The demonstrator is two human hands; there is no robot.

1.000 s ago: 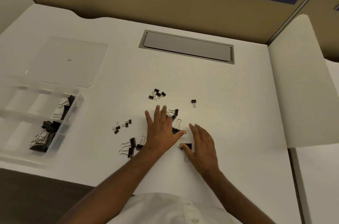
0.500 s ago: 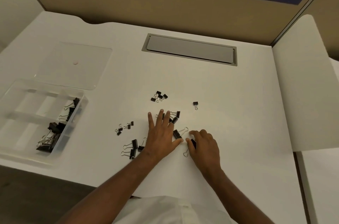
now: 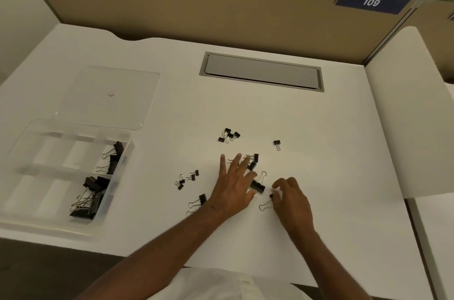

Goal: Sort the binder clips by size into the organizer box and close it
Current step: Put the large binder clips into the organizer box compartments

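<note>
Sorting is partly done. The organizer box [image 3: 32, 172] at the bench's left edge holds large binder clips [image 3: 92, 197] in two right-hand compartments; its lid [image 3: 108, 98] lies behind, off. Smaller clips [image 3: 228, 135] remain scattered mid-bench. Left hand [image 3: 234, 186] lies flat and spread over several; right hand [image 3: 291, 197] pinches one clip [image 3: 266, 203].

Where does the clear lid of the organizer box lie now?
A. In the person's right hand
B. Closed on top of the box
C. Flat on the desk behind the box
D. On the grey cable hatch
C: the clear lid lies flat on the desk, just behind the open organizer box, and neither hand touches it.
</note>
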